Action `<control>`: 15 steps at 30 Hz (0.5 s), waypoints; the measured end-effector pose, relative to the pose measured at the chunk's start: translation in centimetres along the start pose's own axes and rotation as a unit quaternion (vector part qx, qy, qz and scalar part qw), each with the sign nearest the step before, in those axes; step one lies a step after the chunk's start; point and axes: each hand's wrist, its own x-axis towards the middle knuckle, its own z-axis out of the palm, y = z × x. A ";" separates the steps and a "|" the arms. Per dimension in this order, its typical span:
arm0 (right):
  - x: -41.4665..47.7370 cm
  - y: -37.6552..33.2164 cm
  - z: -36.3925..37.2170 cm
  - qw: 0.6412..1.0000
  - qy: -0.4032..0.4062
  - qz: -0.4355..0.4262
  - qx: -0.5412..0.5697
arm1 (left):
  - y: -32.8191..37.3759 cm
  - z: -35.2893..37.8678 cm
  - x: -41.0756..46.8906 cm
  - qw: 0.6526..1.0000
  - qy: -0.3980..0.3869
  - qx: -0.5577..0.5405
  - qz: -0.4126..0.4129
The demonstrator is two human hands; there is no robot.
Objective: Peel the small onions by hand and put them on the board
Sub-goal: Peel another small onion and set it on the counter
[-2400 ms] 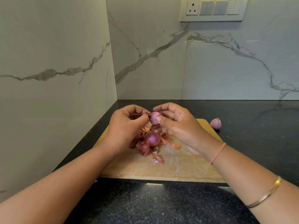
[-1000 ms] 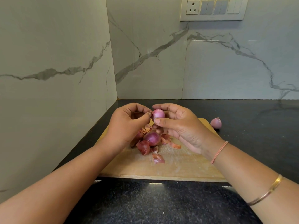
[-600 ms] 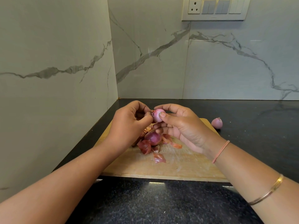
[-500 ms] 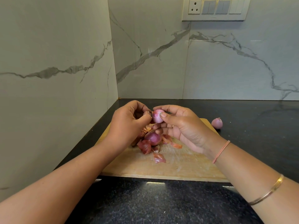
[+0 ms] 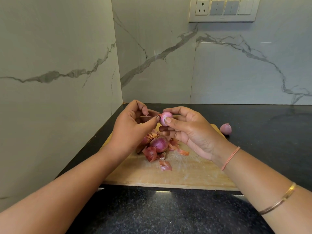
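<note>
- Small onion [image 5: 166, 118]: we hold it above the board [image 5: 185, 174], right hand [image 5: 190, 132] pinching it between thumb and fingers to steady it.
- Left hand [image 5: 131, 129]: fingertips pinch a strip of skin [image 5: 158, 114] at its tip, for pulling off, we judge.
- Second onion [image 5: 159, 144], loose skins [image 5: 165, 166]: on the board.
- Third onion [image 5: 225, 128]: on the counter [image 5: 261, 141], just beside the board.
- Writing: we read none.

Single head-worn wide-angle view, looking forward and down. It faces the corner [image 5: 119, 73] where two marble walls meet, with the socket panel [image 5: 222, 10] at the top edge. Forearms enter from the bottom corners. Left hand [image 5: 133, 129] and right hand [image 5: 190, 132] meet on an onion [image 5: 166, 118] close in at centre, over the board [image 5: 185, 174] on the counter [image 5: 168, 213].
</note>
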 end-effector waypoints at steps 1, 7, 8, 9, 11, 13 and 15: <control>0.0 0.0 0.1 1.000 -0.003 -0.001 -0.002 | 0.1 0.1 0.0 1.000 0.002 -0.002 -0.003; -0.1 0.2 0.2 0.998 0.010 -0.013 -0.064 | 0.1 0.4 -0.1 0.999 0.026 -0.008 -0.016; -0.2 0.3 0.2 0.998 0.011 -0.014 -0.068 | 0.1 0.5 -0.1 0.999 0.031 -0.006 -0.017; -0.2 0.3 0.2 0.998 0.011 -0.015 -0.067 | 0.1 0.5 -0.1 0.999 0.033 -0.001 -0.015; -0.1 0.3 0.3 0.998 0.011 -0.017 -0.065 | 0.0 0.6 -0.1 0.999 0.032 0.021 -0.009; 0.0 0.3 0.2 0.998 0.007 -0.017 -0.068 | -0.1 0.6 -0.1 0.999 0.030 0.045 0.002; 0.1 0.3 0.2 0.998 0.001 -0.011 -0.068 | -0.1 0.6 -0.1 0.997 0.027 0.067 0.017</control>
